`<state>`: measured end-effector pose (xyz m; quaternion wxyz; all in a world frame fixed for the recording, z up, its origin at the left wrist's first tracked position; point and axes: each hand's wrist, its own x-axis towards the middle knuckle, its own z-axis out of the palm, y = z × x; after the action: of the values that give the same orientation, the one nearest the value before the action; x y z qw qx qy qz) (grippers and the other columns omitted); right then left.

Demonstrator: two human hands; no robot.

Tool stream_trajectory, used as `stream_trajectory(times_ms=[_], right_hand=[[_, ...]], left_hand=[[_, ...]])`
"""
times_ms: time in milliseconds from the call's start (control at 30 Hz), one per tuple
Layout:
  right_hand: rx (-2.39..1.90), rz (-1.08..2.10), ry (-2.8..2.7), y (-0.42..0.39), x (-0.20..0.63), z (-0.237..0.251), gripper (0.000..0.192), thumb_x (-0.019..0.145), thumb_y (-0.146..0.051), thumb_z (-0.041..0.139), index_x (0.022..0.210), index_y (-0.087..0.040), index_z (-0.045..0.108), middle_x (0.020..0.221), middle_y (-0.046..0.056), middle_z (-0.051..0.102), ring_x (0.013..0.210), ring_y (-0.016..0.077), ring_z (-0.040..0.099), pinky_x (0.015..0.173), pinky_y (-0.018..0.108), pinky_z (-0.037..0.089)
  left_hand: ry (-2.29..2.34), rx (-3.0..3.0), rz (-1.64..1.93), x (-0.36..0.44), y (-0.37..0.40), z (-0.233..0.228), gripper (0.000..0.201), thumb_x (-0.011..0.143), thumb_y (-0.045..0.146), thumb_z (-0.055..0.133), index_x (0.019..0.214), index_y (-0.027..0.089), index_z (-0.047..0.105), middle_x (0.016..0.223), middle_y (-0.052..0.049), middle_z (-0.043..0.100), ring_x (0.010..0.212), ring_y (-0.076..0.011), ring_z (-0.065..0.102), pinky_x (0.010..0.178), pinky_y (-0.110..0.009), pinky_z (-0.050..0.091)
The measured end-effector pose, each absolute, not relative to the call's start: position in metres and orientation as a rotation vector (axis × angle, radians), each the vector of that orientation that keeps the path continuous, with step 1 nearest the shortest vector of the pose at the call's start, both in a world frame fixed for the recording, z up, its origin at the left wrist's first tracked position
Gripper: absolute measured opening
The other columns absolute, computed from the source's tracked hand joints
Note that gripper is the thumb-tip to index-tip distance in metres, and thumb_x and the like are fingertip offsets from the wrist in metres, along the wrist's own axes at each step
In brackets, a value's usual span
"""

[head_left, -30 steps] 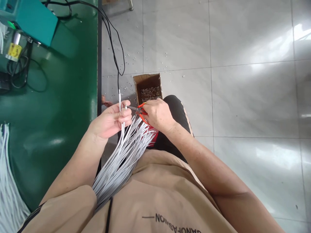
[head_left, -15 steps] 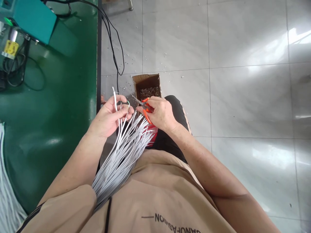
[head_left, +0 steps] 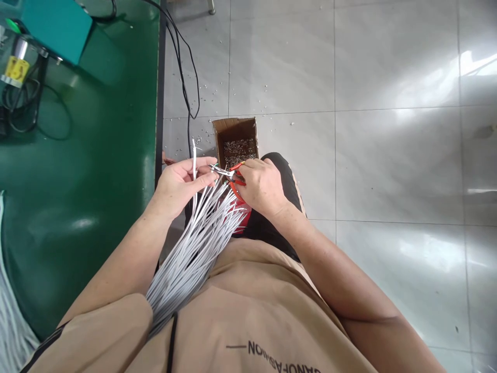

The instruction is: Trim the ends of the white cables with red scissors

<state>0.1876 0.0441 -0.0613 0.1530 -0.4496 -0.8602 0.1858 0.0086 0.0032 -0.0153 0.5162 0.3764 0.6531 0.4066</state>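
My left hand (head_left: 180, 185) pinches one white cable (head_left: 193, 155) upright, its end sticking up above the fingers. A thick bundle of white cables (head_left: 194, 248) runs from that hand down across my lap. My right hand (head_left: 262, 187) grips small orange-handled cutters (head_left: 229, 175), whose metal tips point left and touch the cable at my left fingertips. Just beyond both hands, an open cardboard box (head_left: 236, 135) on the floor holds small cut scraps.
A green workbench (head_left: 77, 171) lies to the left, with a teal machine (head_left: 50, 26) and black cords (head_left: 182, 72) hanging off its edge. More white cables (head_left: 11, 321) lie at the bench's near left. Small scraps are scattered on the grey tiled floor (head_left: 368, 155).
The left hand first let the cable tilt left while the cutters drew back; now the cable stands upright again and the cutter tips have returned to it.
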Motion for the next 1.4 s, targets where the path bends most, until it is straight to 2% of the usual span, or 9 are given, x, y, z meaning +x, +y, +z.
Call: stream_trajectory(times_ms=[367, 667, 733, 833, 933, 1033, 1200, 1400], right_hand=[[-1.243, 0.481, -2.616, 0.047, 0.194, -0.051, 0.036, 0.096, -0.027, 0.042, 0.084, -0.012, 0.072, 0.075, 0.009, 0.066, 0.073, 0.0194, 0.054, 0.07, 0.034, 0.026], [-1.253, 0.429, -2.606, 0.045, 0.194, -0.056, 0.042, 0.097, -0.024, 0.038, 0.07, -0.014, 0.068, 0.067, 0.009, 0.064, 0.065, 0.0177, 0.052, 0.069, 0.035, 0.028], [-1.275, 0.53, -2.558, 0.045, 0.194, -0.057, 0.037, 0.095, -0.024, 0.044, 0.067, -0.014, 0.067, 0.066, 0.008, 0.063, 0.064, 0.0162, 0.051, 0.069, 0.034, 0.029], [-1.398, 0.915, -2.269, 0.047, 0.192, -0.056, 0.034, 0.089, -0.037, 0.056, 0.065, -0.014, 0.066, 0.066, 0.005, 0.063, 0.061, 0.013, 0.049, 0.062, 0.03, 0.031], [-1.404, 1.412, -1.761, 0.047, 0.185, -0.054, 0.038, 0.084, -0.05, 0.059, 0.075, -0.015, 0.07, 0.068, 0.001, 0.063, 0.061, 0.011, 0.049, 0.059, 0.026, 0.035], [-1.295, 1.728, -1.444, 0.045, 0.175, -0.051, 0.038, 0.079, -0.053, 0.062, 0.083, -0.016, 0.072, 0.069, -0.001, 0.063, 0.062, 0.0111, 0.051, 0.06, 0.025, 0.039], [-1.277, 1.744, -1.247, 0.039, 0.158, -0.044, 0.033, 0.071, -0.047, 0.07, 0.078, -0.015, 0.07, 0.071, 0.0, 0.063, 0.067, 0.0119, 0.054, 0.063, 0.024, 0.044], [-1.29, 1.742, -0.952, 0.039, 0.157, -0.042, 0.04, 0.085, -0.052, 0.056, 0.066, -0.017, 0.063, 0.061, -0.001, 0.051, 0.067, 0.0118, 0.054, 0.067, 0.024, 0.045]], left_hand=[[1.633, 0.913, 0.918, 0.009, 0.002, -0.016, 0.044, 0.063, 0.028, 0.085, 0.104, 0.017, 0.075, 0.077, -0.002, 0.07, 0.068, -0.0127, 0.065, 0.072, -0.026, 0.054], [1.612, 0.93, 0.884, 0.005, 0.001, -0.021, 0.043, 0.066, 0.029, 0.084, 0.107, 0.02, 0.075, 0.077, -0.001, 0.068, 0.068, -0.0103, 0.063, 0.071, -0.024, 0.053], [1.619, 0.915, 0.886, 0.005, 0.001, -0.021, 0.043, 0.066, 0.028, 0.084, 0.107, 0.019, 0.075, 0.077, -0.001, 0.068, 0.068, -0.0105, 0.063, 0.072, -0.025, 0.053], [1.617, 0.889, 0.913, 0.006, 0.002, -0.02, 0.042, 0.065, 0.027, 0.084, 0.106, 0.019, 0.075, 0.077, -0.001, 0.068, 0.069, -0.0115, 0.063, 0.073, -0.026, 0.054], [1.6, 0.9, 0.937, 0.007, 0.002, -0.019, 0.044, 0.066, 0.027, 0.084, 0.108, 0.019, 0.074, 0.077, 0.0, 0.067, 0.067, -0.0121, 0.064, 0.072, -0.027, 0.053], [1.61, 0.928, 0.924, 0.009, 0.002, -0.017, 0.05, 0.065, 0.025, 0.084, 0.114, 0.02, 0.072, 0.079, -0.001, 0.069, 0.067, -0.0131, 0.064, 0.072, -0.027, 0.053], [1.685, 0.998, 0.867, 0.012, 0.001, -0.014, 0.058, 0.063, 0.022, 0.084, 0.119, 0.021, 0.068, 0.078, 0.001, 0.07, 0.068, -0.0132, 0.064, 0.073, -0.027, 0.052], [1.743, 1.074, 0.853, 0.011, 0.002, -0.014, 0.053, 0.067, 0.025, 0.081, 0.118, 0.022, 0.068, 0.076, 0.0, 0.071, 0.068, -0.014, 0.063, 0.076, -0.029, 0.052]])
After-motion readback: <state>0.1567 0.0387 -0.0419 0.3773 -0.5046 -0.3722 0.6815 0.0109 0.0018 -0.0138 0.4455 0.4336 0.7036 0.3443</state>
